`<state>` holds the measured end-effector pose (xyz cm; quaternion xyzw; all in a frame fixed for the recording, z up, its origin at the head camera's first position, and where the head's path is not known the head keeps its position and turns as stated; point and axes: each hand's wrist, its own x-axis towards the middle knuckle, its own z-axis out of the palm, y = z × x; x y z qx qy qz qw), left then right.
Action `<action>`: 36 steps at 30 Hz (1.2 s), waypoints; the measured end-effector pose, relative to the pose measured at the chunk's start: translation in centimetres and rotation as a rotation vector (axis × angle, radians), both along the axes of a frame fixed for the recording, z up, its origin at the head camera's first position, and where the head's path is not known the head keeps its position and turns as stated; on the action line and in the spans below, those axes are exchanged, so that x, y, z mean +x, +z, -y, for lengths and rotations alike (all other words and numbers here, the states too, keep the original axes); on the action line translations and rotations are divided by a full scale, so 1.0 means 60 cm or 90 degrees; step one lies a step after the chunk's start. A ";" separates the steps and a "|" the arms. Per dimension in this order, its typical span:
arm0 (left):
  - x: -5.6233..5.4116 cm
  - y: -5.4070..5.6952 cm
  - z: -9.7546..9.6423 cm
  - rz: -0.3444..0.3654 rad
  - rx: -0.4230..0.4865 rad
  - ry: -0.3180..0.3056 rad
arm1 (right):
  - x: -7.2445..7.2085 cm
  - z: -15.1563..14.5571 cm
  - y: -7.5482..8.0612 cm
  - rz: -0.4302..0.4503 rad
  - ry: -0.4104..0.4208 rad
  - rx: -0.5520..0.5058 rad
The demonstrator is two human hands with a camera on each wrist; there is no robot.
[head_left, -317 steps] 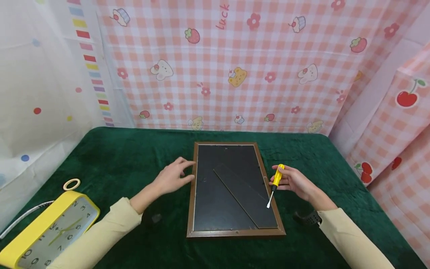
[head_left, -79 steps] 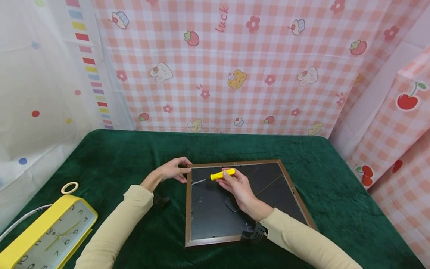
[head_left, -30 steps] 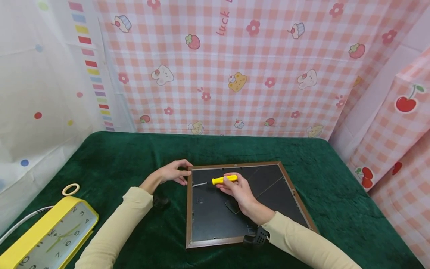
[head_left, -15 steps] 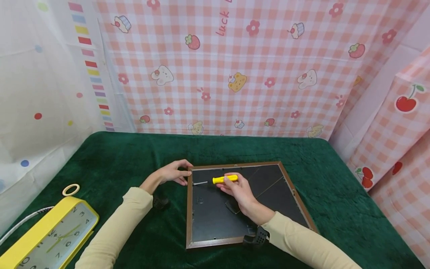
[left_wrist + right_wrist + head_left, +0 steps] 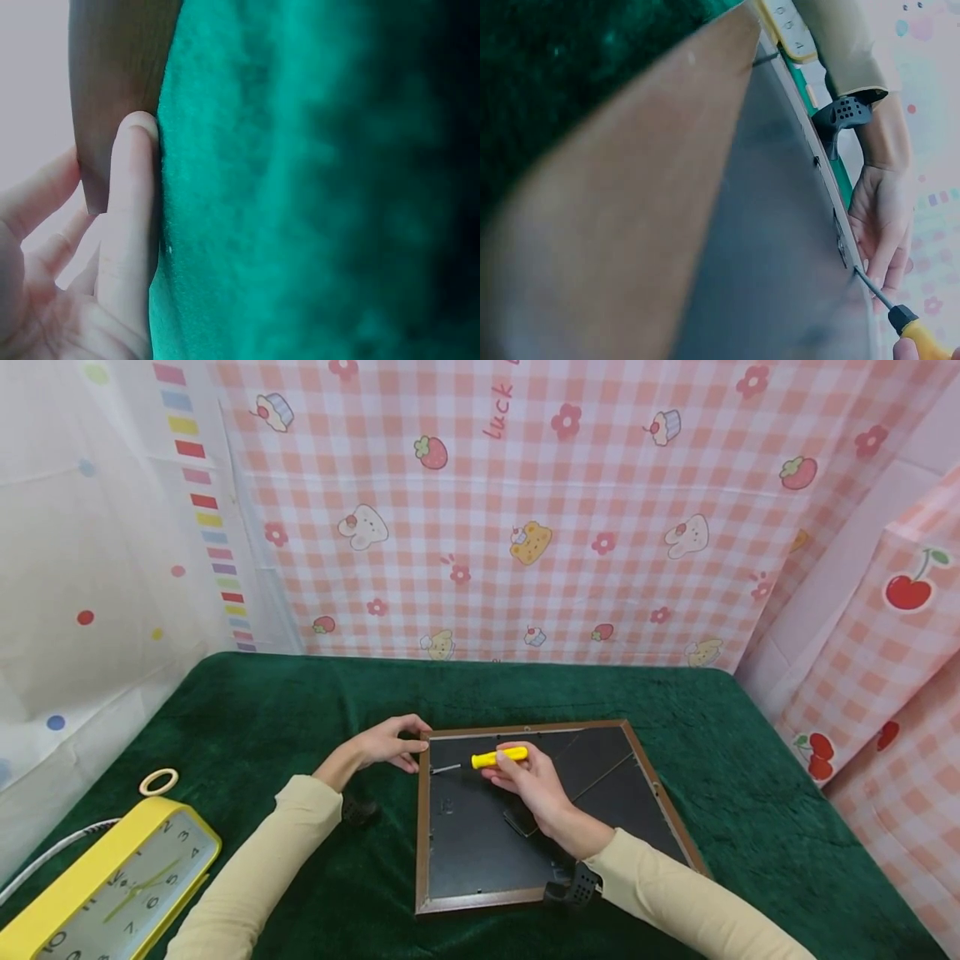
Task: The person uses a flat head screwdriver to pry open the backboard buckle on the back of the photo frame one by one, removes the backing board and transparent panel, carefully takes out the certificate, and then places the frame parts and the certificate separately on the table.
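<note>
A brown picture frame (image 5: pixel 423 827) lies on the green cloth with its black backing board (image 5: pixel 480 843) facing up. My left hand (image 5: pixel 382 744) grips its far left corner; in the left wrist view, the fingers (image 5: pixel 135 180) lie on two sides of the wood. My right hand (image 5: pixel 536 785) holds a yellow-handled screwdriver (image 5: pixel 498 757) almost level over the board. Its tip meets the inner left edge, close to the left hand. In the right wrist view, the screwdriver's shaft (image 5: pixel 874 288) reaches a small dark tab at that edge. The right forearm covers part of the frame's near side.
A yellow clock (image 5: pixel 112 885) stands at the near left with a pale cable (image 5: pixel 52 853) behind it. Near it lies a wooden ring (image 5: pixel 158 782). A folding stand leg (image 5: pixel 517 823) rests on the backing. A pink checked curtain (image 5: pixel 480 485) hangs behind the table.
Since the oldest frame, the picture frame has turned sideways, the left hand has taken its corner, and the screwdriver has moved left to its edge. Over the last second, only the screwdriver shifts slightly.
</note>
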<state>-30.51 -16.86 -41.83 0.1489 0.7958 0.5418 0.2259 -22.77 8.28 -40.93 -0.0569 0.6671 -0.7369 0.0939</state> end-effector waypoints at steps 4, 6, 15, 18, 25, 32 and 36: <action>0.000 0.001 -0.002 0.001 -0.007 0.008 | -0.004 0.007 0.007 -0.041 0.013 0.016; 0.000 0.001 -0.001 0.003 -0.007 0.009 | -0.006 0.012 0.010 -0.058 0.022 0.026; 0.000 0.003 -0.002 0.004 -0.007 0.012 | 0.020 0.039 0.061 -0.223 0.026 0.153; 0.002 0.006 -0.004 0.005 -0.012 0.016 | 0.026 0.048 0.065 -0.298 0.021 0.203; 0.001 0.008 -0.003 0.003 -0.020 0.021 | 0.008 0.064 0.050 -0.415 0.024 0.323; 0.001 0.007 -0.002 0.013 0.000 0.011 | -0.003 0.088 0.074 -0.484 0.034 0.422; 0.000 0.005 -0.001 0.017 0.011 0.003 | -0.005 0.103 0.085 -0.511 0.047 0.458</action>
